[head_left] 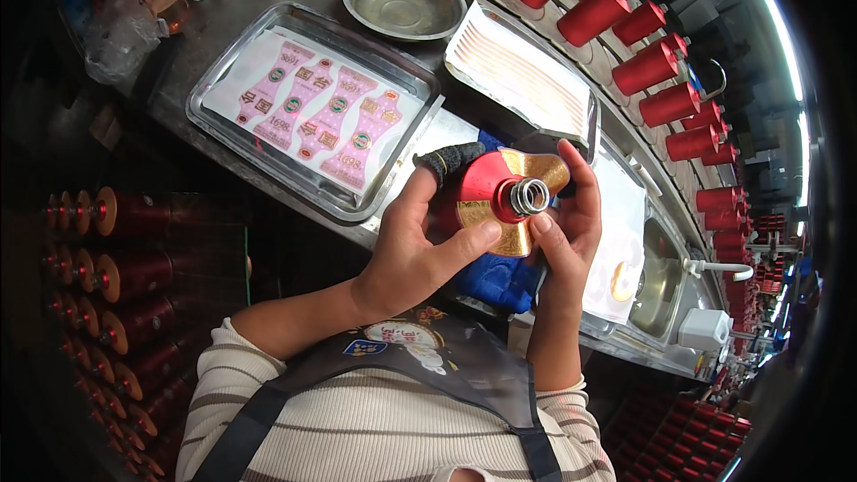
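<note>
I hold a red bottle (482, 186) with its silver threaded neck pointing up at the camera. A gold label (522, 214) wraps its shoulder. My left hand (420, 245) grips the bottle from the left, its thumb pressing on the gold label's lower part; one finger wears a dark knitted cot. My right hand (567, 232) cups the bottle from the right, thumb against the label beside the neck. A blue cloth (495, 281) lies beneath the bottle.
A steel tray (223, 67) with several pink labels sits on the metal counter at left. A round steel bowl (403, 2) and a tray of gold strips (518, 71) lie behind. Red bottles (656, 67) line the right side, and more are stacked at lower left (125, 277).
</note>
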Available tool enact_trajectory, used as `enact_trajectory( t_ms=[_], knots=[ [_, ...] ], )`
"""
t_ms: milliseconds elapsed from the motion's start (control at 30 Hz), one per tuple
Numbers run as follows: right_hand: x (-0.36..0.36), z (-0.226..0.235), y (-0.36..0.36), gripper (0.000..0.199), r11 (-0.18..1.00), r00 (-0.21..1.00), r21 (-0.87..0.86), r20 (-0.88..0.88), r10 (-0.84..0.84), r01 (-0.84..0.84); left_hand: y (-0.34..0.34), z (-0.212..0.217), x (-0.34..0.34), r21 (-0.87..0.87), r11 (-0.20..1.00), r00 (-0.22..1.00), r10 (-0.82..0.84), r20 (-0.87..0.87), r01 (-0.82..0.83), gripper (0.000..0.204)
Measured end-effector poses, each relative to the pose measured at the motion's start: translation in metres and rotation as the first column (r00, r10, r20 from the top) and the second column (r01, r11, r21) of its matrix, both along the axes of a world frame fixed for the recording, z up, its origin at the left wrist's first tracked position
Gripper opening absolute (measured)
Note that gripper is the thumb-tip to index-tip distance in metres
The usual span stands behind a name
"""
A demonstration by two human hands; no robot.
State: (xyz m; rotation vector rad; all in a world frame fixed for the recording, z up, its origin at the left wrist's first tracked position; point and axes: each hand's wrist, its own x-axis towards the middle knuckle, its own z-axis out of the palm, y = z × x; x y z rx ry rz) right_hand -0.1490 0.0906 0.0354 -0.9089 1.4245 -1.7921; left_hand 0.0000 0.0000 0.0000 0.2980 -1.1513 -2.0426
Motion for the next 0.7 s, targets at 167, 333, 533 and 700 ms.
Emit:
enact_trajectory(
  t_ms=[167,333,533,700],
  knots=[
    [0.0034,-0.0003,0.0050,0.086,0.999,0.995,0.036,-0.096,0.026,-0.023,-0.0014,0.0019,0.0027,0.027,1.000,1.000,0.012,0.021,-0.013,0.049],
    [0.0039,0.0043,0.0028,0.087,0.998,0.995,0.058,-0.100,0.022,-0.017,-0.0031,0.0061,0.0013,0.070,0.997,1.000,0.015,0.015,-0.016,0.044],
    [0.0014,0.0025,0.0011,0.087,0.998,0.991,0.053,-0.134,0.027,-0.020,-0.0027,0.0067,-0.0014,0.072,0.996,0.998,0.059,0.015,-0.060,0.039],
    [0.0030,0.0004,-0.0023,0.087,1.000,0.982,0.023,-0.187,0.009,-0.005,-0.0019,0.0054,-0.0032,0.054,0.994,0.996,0.090,0.017,-0.091,0.037]
  ],
)
